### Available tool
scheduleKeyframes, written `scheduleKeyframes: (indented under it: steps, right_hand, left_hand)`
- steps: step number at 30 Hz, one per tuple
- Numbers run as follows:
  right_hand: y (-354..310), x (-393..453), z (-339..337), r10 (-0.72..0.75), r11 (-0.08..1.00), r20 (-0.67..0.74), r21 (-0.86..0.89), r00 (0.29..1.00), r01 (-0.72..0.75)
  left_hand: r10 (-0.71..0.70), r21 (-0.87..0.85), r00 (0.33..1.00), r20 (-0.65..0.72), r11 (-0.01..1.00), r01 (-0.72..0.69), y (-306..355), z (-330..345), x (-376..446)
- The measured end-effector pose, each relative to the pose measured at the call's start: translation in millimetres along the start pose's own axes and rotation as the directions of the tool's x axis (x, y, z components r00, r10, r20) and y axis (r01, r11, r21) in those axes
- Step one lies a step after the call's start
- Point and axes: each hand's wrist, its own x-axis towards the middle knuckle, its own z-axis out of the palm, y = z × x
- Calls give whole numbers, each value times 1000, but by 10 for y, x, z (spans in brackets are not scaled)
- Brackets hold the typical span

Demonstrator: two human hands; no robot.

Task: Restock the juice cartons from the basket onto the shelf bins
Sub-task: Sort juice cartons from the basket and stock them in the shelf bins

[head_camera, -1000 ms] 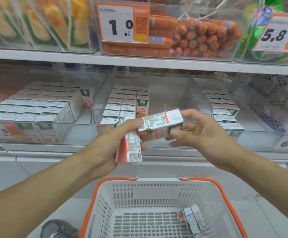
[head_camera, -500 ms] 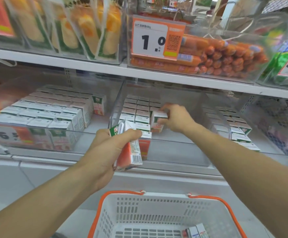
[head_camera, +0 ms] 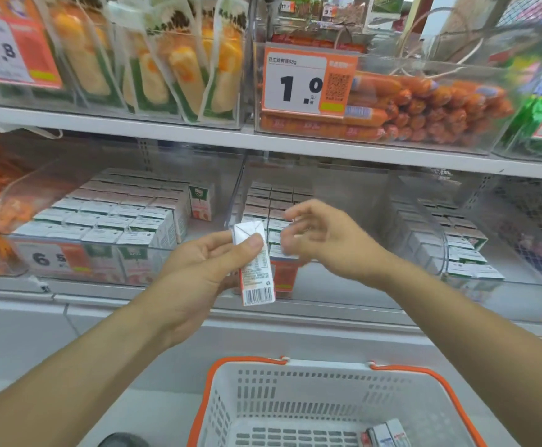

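My left hand (head_camera: 198, 266) grips a small juice carton (head_camera: 258, 269) upright, barcode facing me, in front of the middle clear shelf bin (head_camera: 343, 285). My right hand (head_camera: 324, 237) hovers just right of the carton, fingers spread and holding nothing, blurred by motion. The middle bin holds rows of cartons (head_camera: 276, 201) along its left side. A white basket with orange rim (head_camera: 295, 398) sits below, with a few cartons (head_camera: 385, 435) lying in its bottom right corner.
The left bin (head_camera: 108, 221) is packed with juice cartons. The right bin (head_camera: 450, 233) holds a row of green-sided cartons. The shelf above (head_camera: 263, 140) carries bins of packaged corn and sausages with price tags. A dark shoe tip (head_camera: 121, 441) shows beside the basket.
My right hand put its carton into the middle bin, let go and drew back toward my left hand. The left hand's carton stayed held, raised slightly. The view tilted upward.
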Motion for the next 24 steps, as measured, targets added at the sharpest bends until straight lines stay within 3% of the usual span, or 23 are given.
scheduleKeyframes:
  steps: [2, 3, 5, 7, 9, 12, 13, 15, 16, 17, 21, 24]
  right_hand:
    - [-52, -237, 141, 113, 953, 279, 241, 954, -184]
    - [-39, -310, 188, 128, 917, 350, 314, 928, -245]
    - [4, -412, 241, 101, 838, 358, 473, 928, -273]
    - [48, -472, 280, 61, 812, 314, 536, 947, -230]
    - [88, -511, 309, 24, 854, 279, 494, 960, -165]
    - [87, -494, 346, -64, 958, 179, 288, 982, 10]
    - [62, -472, 362, -117, 981, 137, 168, 984, 93]
    - [0, -411, 431, -196, 980, 83, 40, 977, 194]
    - [-42, -378, 482, -217, 975, 48, 49, 975, 215]
    - [-67, -331, 539, -234, 970, 1, 68, 972, 234]
    - [-138, -70, 685, -283, 958, -163, 4, 945, 287]
    - [-69, 112, 603, -342, 934, -179, -170, 923, 313]
  left_hand:
    - [6, -18, 999, 48, 1000, -5, 6, 1, -12]
    - [9, -4, 997, 78, 1000, -9, 13, -6, -20]
    - [23, 75, 990, 140, 997, -34, 42, -20, -50]
    - [34, 277, 977, 211, 956, -93, 94, -58, -71]
    - [23, 547, 968, 251, 822, -161, 201, -104, -81]
    - [-24, 754, 973, 231, 637, -163, 388, -164, -87]
    - [-22, 833, 977, 214, 526, -171, 443, -163, -89]
    - [3, 959, 982, 190, 212, -186, 552, -143, -75]
    - [19, 975, 981, 192, 112, -193, 613, -145, -47]
    - [37, 977, 980, 196, 76, -198, 682, -171, -5]
    - [103, 927, 968, 227, 282, -248, 930, -458, 193]
    - [186, 905, 957, 224, 324, -275, 995, -744, 359]
